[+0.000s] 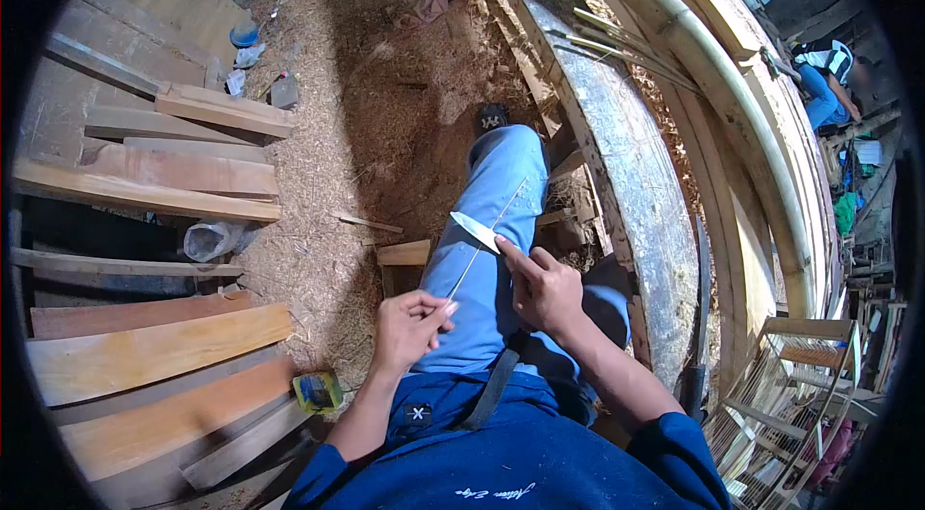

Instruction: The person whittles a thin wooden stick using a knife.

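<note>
A thin stick (469,267), pale and narrow, slants across my thigh in blue trousers. My left hand (409,329) pinches its near end between thumb and fingers. A knife with a short pale blade (474,232) lies across the stick, its edge at or very near it. My right hand (545,290) is closed round the knife's handle, which the fingers mostly hide, with the index finger stretched along toward the blade. Beyond the knife, the stick's far end rests over my knee.
A thick wooden beam (626,154) runs along my right, with several thin sticks (631,52) and a bamboo pole (713,57) beyond. Stacked boards (159,351) stand at left. Shavings cover the floor (323,183). A person (827,86) sits at far right.
</note>
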Demonstrator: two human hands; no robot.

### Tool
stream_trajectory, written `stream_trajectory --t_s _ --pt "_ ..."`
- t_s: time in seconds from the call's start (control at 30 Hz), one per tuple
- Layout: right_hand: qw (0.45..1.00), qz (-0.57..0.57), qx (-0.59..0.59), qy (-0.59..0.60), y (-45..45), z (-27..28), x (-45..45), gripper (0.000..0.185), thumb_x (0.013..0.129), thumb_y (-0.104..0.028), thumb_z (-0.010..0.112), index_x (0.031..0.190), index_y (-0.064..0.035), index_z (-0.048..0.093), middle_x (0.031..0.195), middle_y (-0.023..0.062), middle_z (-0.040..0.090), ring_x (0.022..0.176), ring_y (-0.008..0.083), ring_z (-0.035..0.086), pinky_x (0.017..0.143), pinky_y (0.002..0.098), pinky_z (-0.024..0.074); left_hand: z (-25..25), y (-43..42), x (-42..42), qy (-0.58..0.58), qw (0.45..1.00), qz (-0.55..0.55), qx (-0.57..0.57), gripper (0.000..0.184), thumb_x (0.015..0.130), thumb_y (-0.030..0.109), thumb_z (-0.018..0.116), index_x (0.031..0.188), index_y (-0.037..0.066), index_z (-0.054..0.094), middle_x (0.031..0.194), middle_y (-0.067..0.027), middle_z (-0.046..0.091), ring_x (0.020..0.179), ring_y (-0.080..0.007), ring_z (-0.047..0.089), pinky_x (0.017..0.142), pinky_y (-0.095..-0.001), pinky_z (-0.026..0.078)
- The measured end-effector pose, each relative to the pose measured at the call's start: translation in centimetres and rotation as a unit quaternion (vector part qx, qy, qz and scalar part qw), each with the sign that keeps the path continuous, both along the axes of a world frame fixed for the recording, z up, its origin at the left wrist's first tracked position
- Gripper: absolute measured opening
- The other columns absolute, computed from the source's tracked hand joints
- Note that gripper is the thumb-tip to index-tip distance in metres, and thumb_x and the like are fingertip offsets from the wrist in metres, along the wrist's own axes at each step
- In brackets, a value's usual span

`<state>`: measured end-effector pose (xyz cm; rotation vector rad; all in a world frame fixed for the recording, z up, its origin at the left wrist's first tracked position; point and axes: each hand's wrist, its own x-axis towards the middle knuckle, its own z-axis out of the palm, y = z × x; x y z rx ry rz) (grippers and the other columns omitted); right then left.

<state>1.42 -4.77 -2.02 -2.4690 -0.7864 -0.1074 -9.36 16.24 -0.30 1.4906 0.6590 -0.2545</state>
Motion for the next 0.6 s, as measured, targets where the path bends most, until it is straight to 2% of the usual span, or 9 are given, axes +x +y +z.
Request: stream_trajectory --t_s 0.2,0.37,0.43,0.6 --pt "1.000 -0.009 -0.009 -0.021 0.0 -0.6 0.1 0.049 0.088 -0.016 0.064 0.134 -0.0297 0.061 0.068 0.0067 0.053 0.051 0.0259 0.060 0.043 0.0403 0.0473 -0.3 3.1 -6.0 0.018 1.000 0.008 -0.001 0.014 0.088 0.012 0.077 0.094 0.000 0.072 0.074 -0.0088 0.072 0.048 -0.0043 0.055 0.041 -0.0193 0.041" --pt "0.999 -0.002 -0.016 -0.047 -0.1 -0.9 0.5 0.047 0.087 -0.015 0.064 0.133 -0.0295 0.063 0.067 0.0067 0.051 0.051 0.0260 0.059 0.043 0.0404 0.0473 0.4 3.8 -6.7 0.015 1.000 -0.008 0.000 0.013 0.088 0.012 0.077 0.093 0.001 0.073 0.074 -0.0090 0.072 0.049 -0.0045 0.055 0.042 -0.0194 0.041" --pt "0.996 -0.039 -0.041 -0.065 -0.5 -0.5 1.2 0.048 0.087 -0.016 0.065 0.133 -0.0299 0.063 0.067 0.0069 0.051 0.051 0.0259 0.059 0.043 0.0405 0.0473 0.4 4.0 -6.9 0.026 0.999 -0.022 0.007 0.013 0.088 0.012 0.076 0.093 0.001 0.073 0.074 -0.0091 0.072 0.049 -0.0046 0.055 0.042 -0.0194 0.041" --pt "0.999 -0.037 0.010 -0.005 -0.5 -0.6 1.4 0.054 0.085 -0.013 0.066 0.136 -0.0302 0.060 0.069 0.0080 0.054 0.054 0.0281 0.061 0.047 0.0423 0.0496 0.1 4.9 -7.4 0.032 0.999 0.024 0.027 0.014 0.091 0.014 0.073 0.095 0.000 0.073 0.075 -0.0094 0.072 0.048 -0.0055 0.055 0.041 -0.0200 0.040"
